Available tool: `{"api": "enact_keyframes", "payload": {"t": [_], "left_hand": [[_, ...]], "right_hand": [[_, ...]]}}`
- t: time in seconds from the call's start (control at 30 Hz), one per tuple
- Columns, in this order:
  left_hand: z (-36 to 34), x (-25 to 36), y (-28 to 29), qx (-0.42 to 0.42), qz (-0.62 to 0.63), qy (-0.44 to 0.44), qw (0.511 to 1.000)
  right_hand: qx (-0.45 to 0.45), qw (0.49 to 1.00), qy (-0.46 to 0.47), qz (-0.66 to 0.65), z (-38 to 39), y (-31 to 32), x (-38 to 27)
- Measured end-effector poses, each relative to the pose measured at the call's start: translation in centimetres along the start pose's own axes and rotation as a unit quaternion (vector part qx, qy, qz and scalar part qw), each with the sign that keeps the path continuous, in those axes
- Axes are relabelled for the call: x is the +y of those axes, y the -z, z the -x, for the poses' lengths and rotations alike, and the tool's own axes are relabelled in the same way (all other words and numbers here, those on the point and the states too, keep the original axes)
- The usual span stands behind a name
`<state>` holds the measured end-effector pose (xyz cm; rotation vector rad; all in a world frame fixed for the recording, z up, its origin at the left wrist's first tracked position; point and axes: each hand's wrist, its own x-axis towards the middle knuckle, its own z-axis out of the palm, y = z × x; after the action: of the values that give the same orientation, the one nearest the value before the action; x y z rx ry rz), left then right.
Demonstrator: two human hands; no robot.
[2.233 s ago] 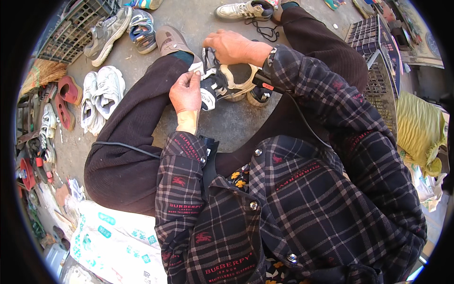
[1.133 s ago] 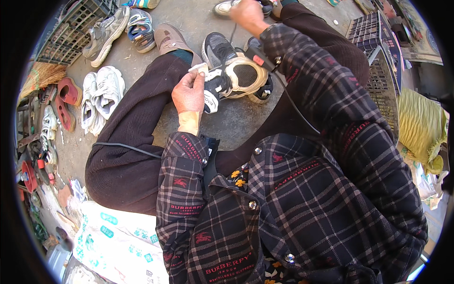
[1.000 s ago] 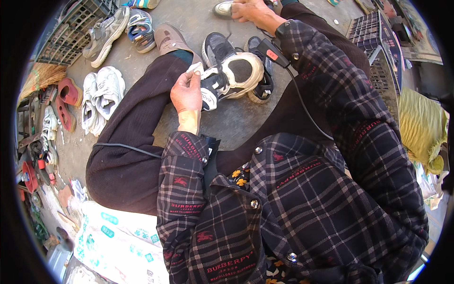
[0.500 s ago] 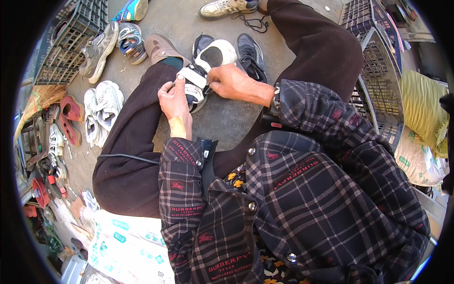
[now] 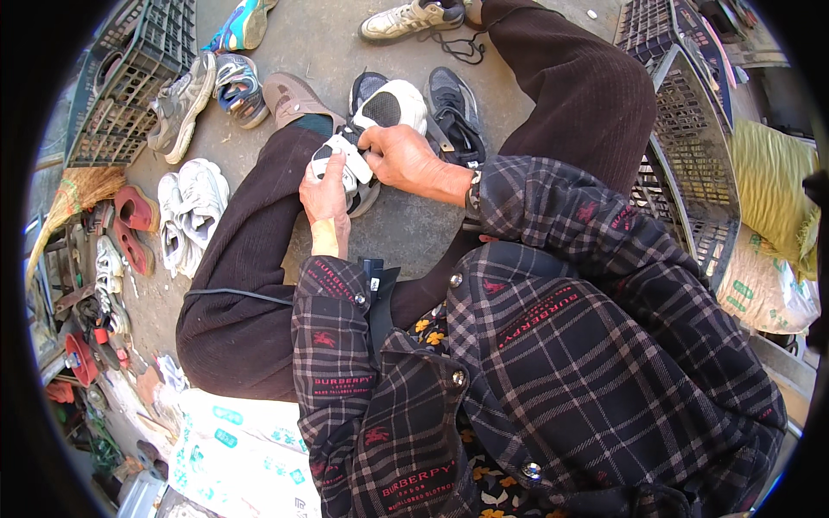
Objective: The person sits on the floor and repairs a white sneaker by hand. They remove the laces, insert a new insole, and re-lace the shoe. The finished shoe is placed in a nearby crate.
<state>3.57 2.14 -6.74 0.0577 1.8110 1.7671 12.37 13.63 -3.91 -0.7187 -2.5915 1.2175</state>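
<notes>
Grip: I had the left hand (image 5: 324, 203) closed, thumb pressed on a small flat white piece (image 5: 352, 160). Right hand (image 5: 408, 162) met it from the other side, fingers curled in, thumb and forefinger close together; I could not tell what, if anything, sat between those tips. The black-and-white sneaker (image 5: 399, 105) lay under both hands, toe pointing away beyond the grip.

Just right of the grip, a dark grey sneaker (image 5: 451, 99) lay on the ground. Brown trousers (image 5: 587, 95) flanked the work, the right leg standing between it and the stacked dark crates (image 5: 695, 138). Left and beyond, the worn taupe shoe (image 5: 292, 99) crowded close. Farther left: white sneakers (image 5: 194, 211), then red clogs (image 5: 132, 226). Well beyond the grip, a pale sneaker (image 5: 410, 19) trailed a black lace (image 5: 462, 47).

Writing: the plaid jacket (image 5: 553, 363), nearer the body than the grip, carried red lettering and a small red figure, repeated over sleeve and chest. The white bag (image 5: 237, 457), near side and left, bore teal print.

Hard to read: the right hand covered the sneaker's middle, and I could not make out the white piece's kind. The far-left crate (image 5: 160, 52) and the yellow-green sack (image 5: 773, 181), far right, ran into the dark rim.
</notes>
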Motion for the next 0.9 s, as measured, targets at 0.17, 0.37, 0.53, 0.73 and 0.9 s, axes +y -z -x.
{"api": "enact_keyframes", "payload": {"t": [0.17,0.37,0.53,0.73,0.9], "left_hand": [[-0.4,-0.6,0.5,-0.015,0.184,0.079,0.980],[-0.3,-0.6,0.7,-0.022,0.227,0.115,0.967],[-0.4,-0.4,0.6,-0.008,0.273,0.120,0.954],[-0.2,-0.4,0.5,-0.019,0.288,0.127,0.949],[-0.3,-0.3,0.9,-0.021,0.259,0.083,0.962]], "right_hand": [[0.003,0.999,0.026,0.019,-0.1,-0.3,-0.2],[-0.047,0.997,0.053,0.012,-0.8,0.3,-0.1],[-0.099,0.977,0.182,0.057,-0.2,1.4,0.9],[-0.064,0.972,0.227,-0.022,-0.4,0.8,0.2],[-0.181,0.969,0.158,-0.063,1.6,2.3,-2.7]]}}
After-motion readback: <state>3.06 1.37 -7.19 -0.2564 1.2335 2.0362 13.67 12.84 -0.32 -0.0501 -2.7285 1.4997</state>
